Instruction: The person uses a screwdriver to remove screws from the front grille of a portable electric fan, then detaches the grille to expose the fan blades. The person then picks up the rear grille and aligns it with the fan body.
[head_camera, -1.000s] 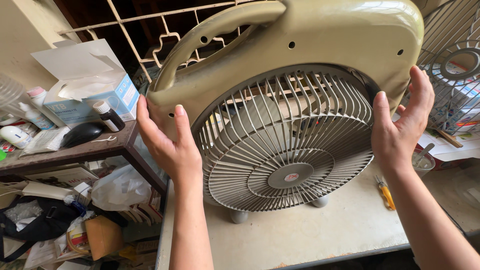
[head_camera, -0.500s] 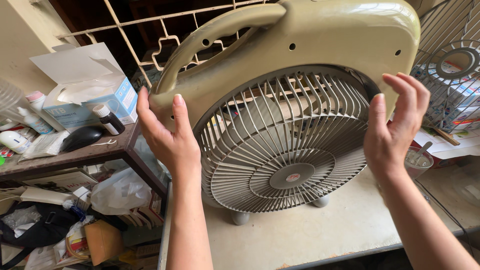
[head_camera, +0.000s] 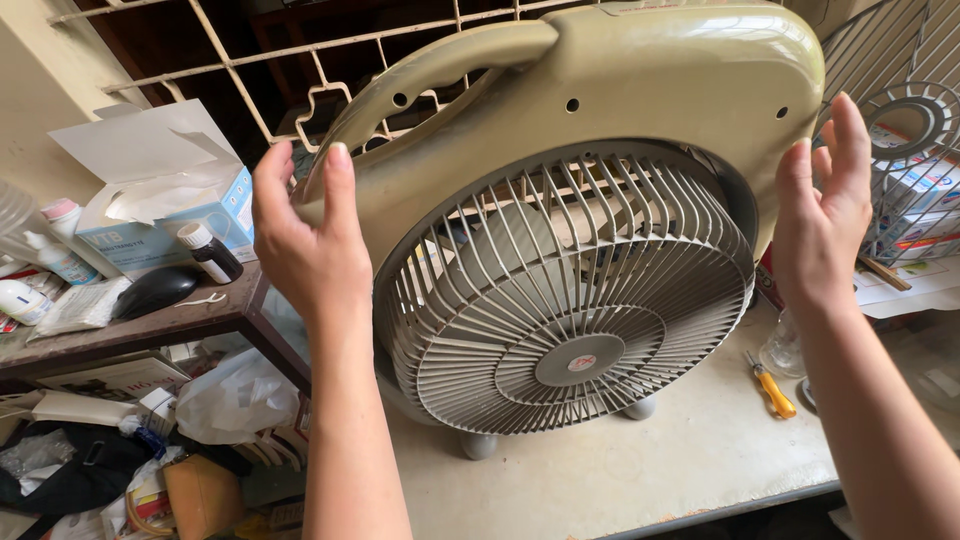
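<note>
An olive-beige box fan (head_camera: 640, 90) with a carry handle on top and a round grey front grille (head_camera: 570, 300) stands on small feet on a pale table (head_camera: 650, 470). My left hand (head_camera: 305, 245) is raised at the fan's left edge, fingers up and apart, holding nothing. At the fan's right edge my right hand (head_camera: 825, 210) is likewise raised with its fingers apart and empty. Whether either palm touches the casing I cannot tell.
A yellow-handled screwdriver (head_camera: 772, 388) and a glass (head_camera: 782, 345) lie right of the fan. A detached wire fan guard (head_camera: 915, 120) leans at far right. The left shelf holds a tissue box (head_camera: 165, 215), dark bottle (head_camera: 210, 253) and black mouse (head_camera: 155, 290); a plastic bag (head_camera: 235, 385) sits below.
Both hands have risen along the fan's sides and loosened from its casing. The right hand went from curled at the rim to upright with fingers spread.
</note>
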